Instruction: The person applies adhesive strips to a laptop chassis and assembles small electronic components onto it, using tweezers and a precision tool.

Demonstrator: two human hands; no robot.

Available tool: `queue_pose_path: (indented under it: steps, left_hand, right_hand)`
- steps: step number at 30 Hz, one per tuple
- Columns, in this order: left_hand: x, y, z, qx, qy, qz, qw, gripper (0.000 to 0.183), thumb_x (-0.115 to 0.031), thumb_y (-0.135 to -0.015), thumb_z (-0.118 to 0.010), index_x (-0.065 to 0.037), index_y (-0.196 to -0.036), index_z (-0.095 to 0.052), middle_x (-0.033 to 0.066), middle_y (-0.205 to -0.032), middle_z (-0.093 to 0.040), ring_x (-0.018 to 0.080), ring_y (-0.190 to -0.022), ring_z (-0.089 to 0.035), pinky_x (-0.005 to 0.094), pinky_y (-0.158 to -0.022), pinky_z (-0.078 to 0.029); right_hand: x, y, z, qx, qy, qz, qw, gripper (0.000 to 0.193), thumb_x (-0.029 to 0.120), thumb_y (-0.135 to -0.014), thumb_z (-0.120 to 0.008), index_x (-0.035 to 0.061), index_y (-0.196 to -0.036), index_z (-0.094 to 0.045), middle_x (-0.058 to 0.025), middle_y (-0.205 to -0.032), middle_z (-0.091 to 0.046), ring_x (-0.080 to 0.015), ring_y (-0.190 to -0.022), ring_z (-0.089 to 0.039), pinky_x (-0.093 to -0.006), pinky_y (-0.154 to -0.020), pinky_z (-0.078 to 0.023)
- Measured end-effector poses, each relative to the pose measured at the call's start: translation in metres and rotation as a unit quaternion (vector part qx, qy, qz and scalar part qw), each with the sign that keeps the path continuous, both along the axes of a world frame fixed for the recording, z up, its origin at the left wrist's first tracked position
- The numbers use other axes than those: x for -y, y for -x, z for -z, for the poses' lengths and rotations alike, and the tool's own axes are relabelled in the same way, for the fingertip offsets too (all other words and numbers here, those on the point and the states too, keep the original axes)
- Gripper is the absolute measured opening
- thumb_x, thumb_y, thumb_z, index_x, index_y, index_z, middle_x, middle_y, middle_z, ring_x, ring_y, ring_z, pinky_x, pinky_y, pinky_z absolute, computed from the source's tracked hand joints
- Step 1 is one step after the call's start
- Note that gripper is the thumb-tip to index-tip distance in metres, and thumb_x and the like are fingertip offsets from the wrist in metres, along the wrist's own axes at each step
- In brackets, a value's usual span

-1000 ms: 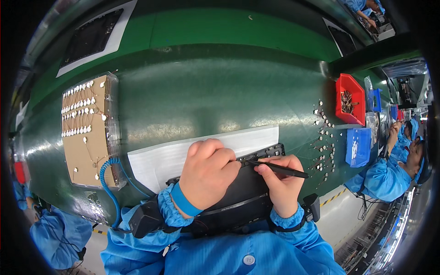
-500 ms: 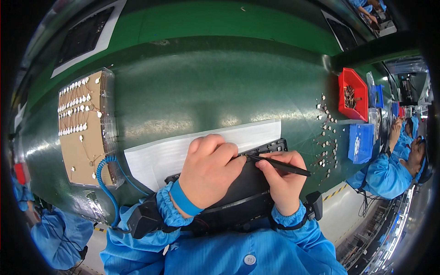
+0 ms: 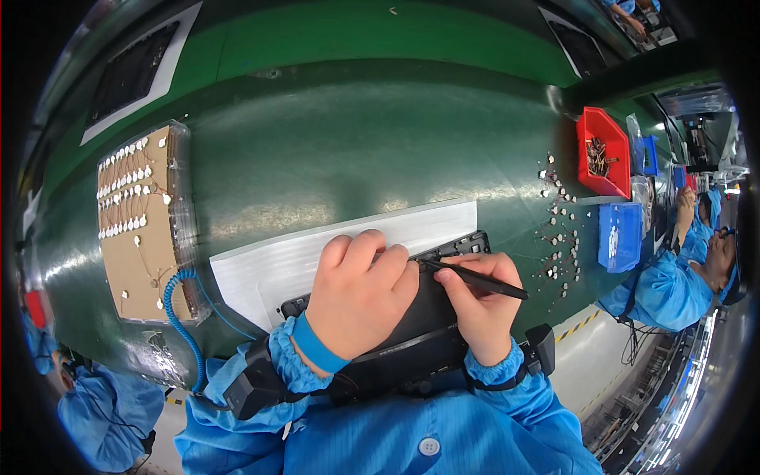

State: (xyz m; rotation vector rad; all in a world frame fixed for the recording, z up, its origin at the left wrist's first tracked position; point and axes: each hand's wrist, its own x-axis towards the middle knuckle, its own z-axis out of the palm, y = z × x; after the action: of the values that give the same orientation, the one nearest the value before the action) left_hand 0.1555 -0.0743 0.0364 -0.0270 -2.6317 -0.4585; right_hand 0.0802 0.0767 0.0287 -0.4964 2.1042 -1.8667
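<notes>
One black pen-like tool [image 3: 500, 287] clamped in your right hand [image 3: 484, 305], tip at edge of black panel [image 3: 423, 321] beneath; your left hand [image 3: 360, 289] curled there, cannot tell if pinching. Edge work seems unfinished; wired discs [image 3: 560, 237] lie loose right of right hand.

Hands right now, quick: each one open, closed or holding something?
Left hand: curled over the black panel; whether it grips anything is hidden.
Right hand: closed on a black pen-like tool.
</notes>
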Motion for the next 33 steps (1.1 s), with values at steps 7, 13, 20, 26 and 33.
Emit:
queue_pose_path:
  steps: [7, 13, 20, 26, 33]
  left_hand:
    - [0.005, -0.001, 0.007, -0.002, -0.085, 0.005, 0.996, 0.02, -0.011, -0.064, -0.057, -0.008, -0.084, -0.061, 0.0011, -0.078, -0.055, 0.0211, -0.082, -0.051, 0.0351, -0.072, -0.04]
    - [0.004, -0.001, 0.005, -0.01, -0.09, 0.001, 0.996, 0.02, -0.008, -0.063, -0.056, -0.007, -0.083, -0.059, 0.0021, -0.076, -0.055, 0.0216, -0.082, -0.052, 0.0356, -0.072, -0.04]
    - [0.004, 0.001, 0.003, 0.007, -0.097, 0.016, 0.995, 0.022, -0.001, -0.061, -0.054, -0.006, -0.081, -0.061, 0.0051, -0.078, -0.058, 0.0248, -0.082, -0.053, 0.037, -0.074, -0.04]
    - [0.004, -0.001, 0.0, -0.013, -0.101, 0.006, 0.995, 0.024, 0.005, -0.06, -0.05, -0.004, -0.079, -0.06, 0.0079, -0.079, -0.058, 0.0294, -0.083, -0.052, 0.0389, -0.076, -0.04]
    - [0.002, 0.001, -0.002, -0.007, -0.084, 0.016, 0.996, 0.022, 0.004, -0.06, -0.053, -0.006, -0.078, -0.06, 0.006, -0.077, -0.057, 0.027, -0.082, -0.052, 0.0378, -0.075, -0.039]
  right_hand:
    - [0.0, -0.002, 0.002, -0.038, -0.018, -0.02, 0.999, 0.019, -0.004, -0.073, -0.068, 0.0004, -0.081, -0.05, -0.0109, -0.084, -0.062, -0.0132, -0.078, -0.058, -0.0245, -0.068, -0.048]
    - [0.001, -0.004, 0.0, -0.012, -0.013, 0.0, 1.0, 0.017, -0.003, -0.073, -0.067, 0.0008, -0.079, -0.052, -0.0086, -0.084, -0.062, -0.0107, -0.075, -0.058, -0.0225, -0.064, -0.047]
    - [0.0, -0.003, 0.005, -0.02, 0.02, 0.023, 0.999, 0.015, -0.001, -0.074, -0.068, 0.0009, -0.081, -0.054, -0.007, -0.082, -0.06, -0.0096, -0.071, -0.057, -0.0216, -0.061, -0.047]
    - [-0.057, 0.008, -0.022, -0.047, 0.059, 0.071, 0.995, 0.008, -0.001, -0.081, -0.057, 0.001, -0.085, -0.051, -0.0083, -0.087, -0.058, -0.0123, -0.078, -0.055, -0.0243, -0.069, -0.045]
    - [-0.172, 0.04, -0.018, -0.147, -0.277, 0.225, 0.922, 0.008, -0.001, -0.077, -0.052, 0.0, -0.081, -0.06, -0.0084, -0.073, -0.056, -0.0157, -0.066, -0.054, -0.0276, -0.061, -0.043]
